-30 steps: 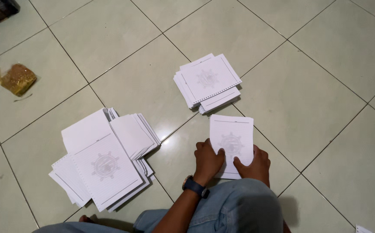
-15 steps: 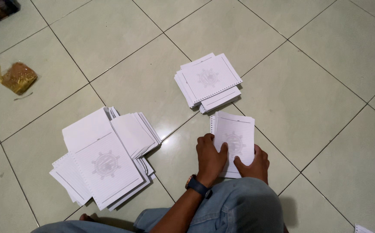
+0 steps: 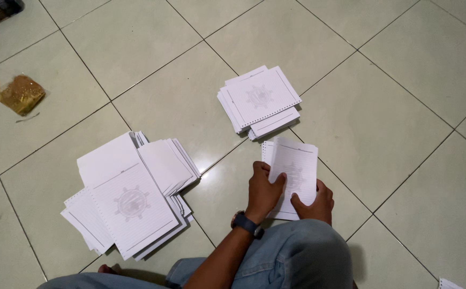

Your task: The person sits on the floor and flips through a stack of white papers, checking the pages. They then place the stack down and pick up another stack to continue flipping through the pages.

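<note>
My left hand [image 3: 263, 194] and my right hand [image 3: 314, 202] both grip the near end of a small bunch of white lined sheets [image 3: 295, 168] with a faint round emblem and punched holes along one edge. The bunch is lifted a little off the tiled floor, just beyond my knee in blue jeans [image 3: 297, 257]. A dark watch sits on my left wrist. A neat stack of the same sheets [image 3: 260, 100] lies farther ahead. A larger, fanned-out heap of sheets [image 3: 128, 195] spreads on the floor to my left.
A small crumpled brown packet [image 3: 21, 94] lies on the pale green floor tiles [image 3: 393, 128] at far left. A dark object sits in the top left corner. The corner of another white sheet [image 3: 450, 283] shows at the bottom right.
The sheets lay flat on the floor under my hands a second ago. Now both hands have raised and tilted the bunch, with my left thumb over its edge.
</note>
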